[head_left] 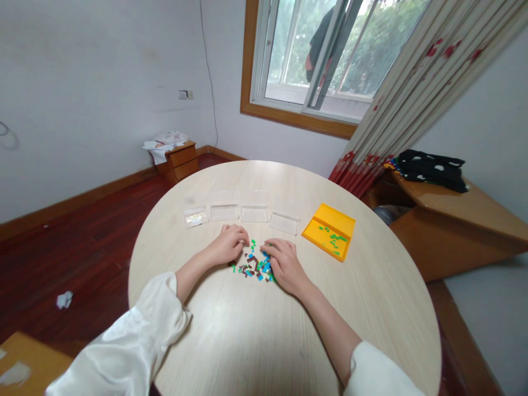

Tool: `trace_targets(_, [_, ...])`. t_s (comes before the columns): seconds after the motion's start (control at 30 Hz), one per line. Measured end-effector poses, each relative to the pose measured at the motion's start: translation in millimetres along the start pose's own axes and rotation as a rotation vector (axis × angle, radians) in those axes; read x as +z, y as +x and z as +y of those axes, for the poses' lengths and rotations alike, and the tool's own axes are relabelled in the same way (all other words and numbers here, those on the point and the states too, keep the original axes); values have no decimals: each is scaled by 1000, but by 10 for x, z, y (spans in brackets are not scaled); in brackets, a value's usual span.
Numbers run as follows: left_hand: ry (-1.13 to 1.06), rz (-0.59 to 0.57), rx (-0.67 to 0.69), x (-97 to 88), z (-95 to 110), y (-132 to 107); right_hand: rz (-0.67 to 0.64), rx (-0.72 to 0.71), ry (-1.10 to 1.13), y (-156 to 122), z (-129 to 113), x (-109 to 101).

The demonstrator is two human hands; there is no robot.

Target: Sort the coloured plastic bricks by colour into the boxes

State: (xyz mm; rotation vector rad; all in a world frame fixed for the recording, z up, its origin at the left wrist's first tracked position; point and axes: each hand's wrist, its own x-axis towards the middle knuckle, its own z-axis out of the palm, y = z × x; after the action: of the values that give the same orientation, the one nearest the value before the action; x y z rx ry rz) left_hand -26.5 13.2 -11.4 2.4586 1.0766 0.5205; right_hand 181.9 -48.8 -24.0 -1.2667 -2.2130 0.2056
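Note:
A small heap of tiny coloured pieces [253, 265], green, blue, brown and red, lies on the round pale wooden table [231, 341]. My left hand [228, 243] rests at the heap's left edge with fingers curled under. My right hand [282, 262] lies on the heap's right side, fingers bent down over the pieces. Whether either hand pinches a piece is hidden. A yellow tray [323, 217] with several green pieces sits to the right. Clear plastic boxes [254, 214] stand in a row behind the heap; the leftmost clear box [195, 217] holds pale bits.
A wooden bench with black dotted cloth [433, 168] stands at the right under a striped curtain [396, 104]. A small wooden cabinet with papers [177, 157] stands at the far wall. Crumpled paper [64, 299] lies on the dark red floor.

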Motion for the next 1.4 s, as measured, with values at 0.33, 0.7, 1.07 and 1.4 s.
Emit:
trace_targets(0.33, [20,-42,23,1,17,-29,-68,24,-140,4,-53,30])
trace_targets(0.7, [45,-102,58,-18,43,-19,-98,53,-121,11,-3,39])
trace_targets(1.07, [-3,13,-8,-20,-1,9,-245,-54,-129,34,-133,8])
trace_targets(1.4, [-16,20,-37,-39,-44,8,-82,92,-227,22,40,-77])
